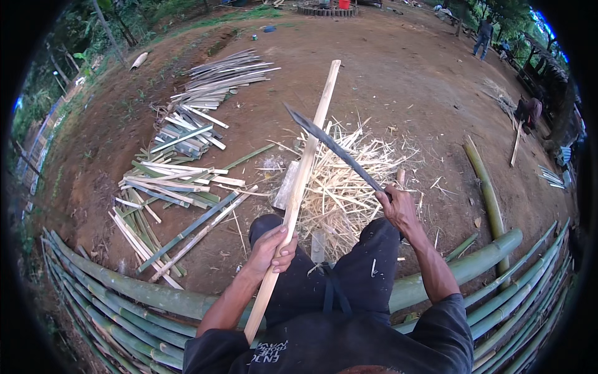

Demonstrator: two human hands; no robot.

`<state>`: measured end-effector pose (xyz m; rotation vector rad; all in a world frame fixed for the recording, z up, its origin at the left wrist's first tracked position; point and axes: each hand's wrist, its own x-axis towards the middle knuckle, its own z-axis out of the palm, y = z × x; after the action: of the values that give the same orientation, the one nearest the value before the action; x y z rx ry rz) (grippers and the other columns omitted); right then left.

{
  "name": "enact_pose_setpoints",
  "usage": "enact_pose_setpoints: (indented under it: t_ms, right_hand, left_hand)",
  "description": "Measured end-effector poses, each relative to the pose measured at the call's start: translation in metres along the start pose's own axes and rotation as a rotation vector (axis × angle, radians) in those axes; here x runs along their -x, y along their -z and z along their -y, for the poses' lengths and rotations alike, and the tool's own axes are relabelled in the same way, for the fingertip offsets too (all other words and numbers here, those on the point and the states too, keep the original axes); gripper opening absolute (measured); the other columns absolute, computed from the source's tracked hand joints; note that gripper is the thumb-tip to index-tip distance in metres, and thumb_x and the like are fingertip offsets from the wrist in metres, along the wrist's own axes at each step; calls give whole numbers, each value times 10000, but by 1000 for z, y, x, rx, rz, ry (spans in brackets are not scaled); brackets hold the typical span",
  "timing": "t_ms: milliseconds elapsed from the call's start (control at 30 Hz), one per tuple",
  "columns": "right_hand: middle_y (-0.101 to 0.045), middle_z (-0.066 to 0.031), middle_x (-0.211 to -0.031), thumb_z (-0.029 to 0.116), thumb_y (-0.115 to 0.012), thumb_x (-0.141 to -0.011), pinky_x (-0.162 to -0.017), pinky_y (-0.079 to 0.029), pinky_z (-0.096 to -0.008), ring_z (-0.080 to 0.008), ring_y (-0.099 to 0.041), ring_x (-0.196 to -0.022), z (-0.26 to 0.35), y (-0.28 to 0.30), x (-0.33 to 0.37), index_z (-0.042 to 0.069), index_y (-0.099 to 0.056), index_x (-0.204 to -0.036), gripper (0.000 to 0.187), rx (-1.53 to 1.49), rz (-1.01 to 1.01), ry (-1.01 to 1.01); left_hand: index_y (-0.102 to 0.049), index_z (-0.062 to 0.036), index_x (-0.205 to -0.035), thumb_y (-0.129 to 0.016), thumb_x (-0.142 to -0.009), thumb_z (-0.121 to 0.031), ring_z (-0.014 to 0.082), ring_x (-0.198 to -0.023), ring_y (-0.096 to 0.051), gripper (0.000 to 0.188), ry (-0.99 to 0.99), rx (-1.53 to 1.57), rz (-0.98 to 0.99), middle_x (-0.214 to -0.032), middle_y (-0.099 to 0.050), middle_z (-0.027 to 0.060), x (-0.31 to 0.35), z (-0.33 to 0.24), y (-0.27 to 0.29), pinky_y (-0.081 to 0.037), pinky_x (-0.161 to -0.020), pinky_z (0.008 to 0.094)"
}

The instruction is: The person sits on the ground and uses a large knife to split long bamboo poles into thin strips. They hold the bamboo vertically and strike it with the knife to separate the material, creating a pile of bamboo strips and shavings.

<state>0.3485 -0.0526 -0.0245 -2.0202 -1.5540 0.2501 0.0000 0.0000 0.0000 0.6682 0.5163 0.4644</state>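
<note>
Strip (303, 171), clasped in its lower half by our left hand (273, 250), runs lengthwise forward and slightly right. Our right hand (398, 209), farther forward, grips the knife (342, 151), which points forward-left across the strip; whether knife and strip touch, we cannot tell.

Blade (339, 151) is matt metal, strip (303, 173) smooth-lkg wood, shavings (349, 187) v. rough.

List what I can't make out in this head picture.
Strip inside the left hand: head view, covered by its grip.
Handle shape of the knife: head view, hidden by the right hand.
Ground under the shavings: head view, covered by them.
Distant person: head view, hands too small.
</note>
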Motion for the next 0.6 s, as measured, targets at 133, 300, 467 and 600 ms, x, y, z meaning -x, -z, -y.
enact_pose_setpoints:
  t_ms: [133, 300, 467, 600]
  right_hand:
    - [-543, -120, -523, 607, -581, -843, -480, -463, -437, -313, -603, -502, 9, -11, 11, 38, -582, -735, 580, 142, -54, 399]
    - [-556, -131, -539, 605, -595, -832, -475, -461, -436, -319, -598, -496, 3, -12, 0, 52, -561, -708, 568, 194, -67, 477]
    - [-557, -159, -512, 566, -580, -858, -490, -464, -459, -364, -590, -483, -5, -3, -15, 40, -570, -715, 545, 206, -50, 271]
    - [-552, -174, -524, 581, -586, -846, -528, -471, -471, -368, -595, -522, -10, 0, -12, 29, -584, -727, 565, 211, -30, 396]
  left_hand:
    - [-475, -17, -1088, -352, -1034, -271, 39, -398, -301, 287, -20, 68, 42, -672, -394, 12, -3, -1, -2, -288, -320, 194]
    - [-473, -24, -1078, -354, -1037, -281, 32, -399, -294, 286, -13, 75, 55, -666, -381, 6, 2, -2, -6, -271, -309, 191]
    - [-467, -34, -1060, -355, -1039, -306, 26, -398, -284, 295, 20, 89, 62, -665, -362, -3, 1, 6, -6, -270, -308, 187]
    - [-469, -41, -1045, -363, -1037, -307, 22, -398, -273, 287, 34, 50, 54, -648, -346, -13, 7, 7, -6, -258, -308, 182]
